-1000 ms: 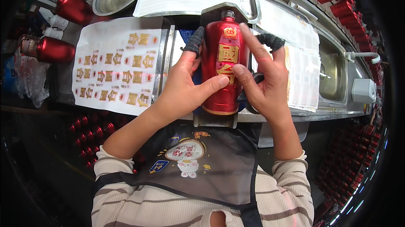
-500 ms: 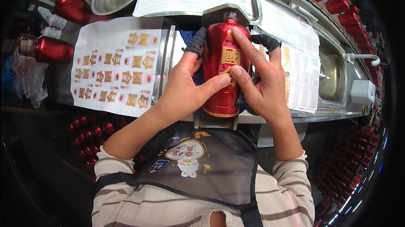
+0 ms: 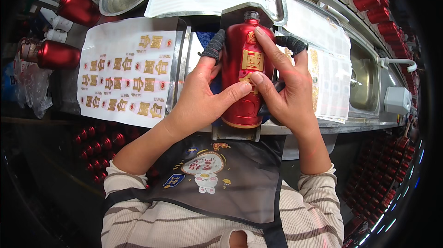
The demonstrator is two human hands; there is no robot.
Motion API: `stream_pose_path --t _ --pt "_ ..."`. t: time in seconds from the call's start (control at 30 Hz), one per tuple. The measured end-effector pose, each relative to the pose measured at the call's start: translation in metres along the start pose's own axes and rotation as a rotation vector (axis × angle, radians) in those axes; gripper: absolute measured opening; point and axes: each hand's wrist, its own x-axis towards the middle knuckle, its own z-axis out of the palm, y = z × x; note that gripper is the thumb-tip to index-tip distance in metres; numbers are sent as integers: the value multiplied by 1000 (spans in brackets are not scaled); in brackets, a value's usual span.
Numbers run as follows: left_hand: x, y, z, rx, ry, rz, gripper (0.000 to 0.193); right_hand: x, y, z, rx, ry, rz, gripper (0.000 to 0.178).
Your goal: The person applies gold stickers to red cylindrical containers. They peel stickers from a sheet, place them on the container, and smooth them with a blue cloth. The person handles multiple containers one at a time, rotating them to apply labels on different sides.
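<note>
A red bottle with gold raised characters down its front lies neck away from me in a metal cradle. My left hand grips its left side, thumb pressed on the lower gold character. On the other side, my right hand holds the bottle, its index finger at the small gold emblem near the shoulder and its thumb beside my left thumb. Dark wraps cover a finger on each hand. Both thumbs partly hide the lower character. To the left lies a white sheet of gold character stickers.
Behind the cradle is a sheet with gold strips, and beside it a metal bowl. More sticker sheets and a sink are on the right. Red bottles stand at far left, with several more along the right edge and below.
My right index finger has shifted slightly up over the emblem, and my right thumb slightly left. The bottle stays in place.
</note>
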Motion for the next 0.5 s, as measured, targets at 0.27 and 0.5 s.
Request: stream_pose_path --t 0.27,0.5 --pt "8 -5 3 -77 121 84 69 0 8 -1 631 50 383 56" --pt "21 4 8 -153 167 49 60 13 -1 11 683 114 442 50"
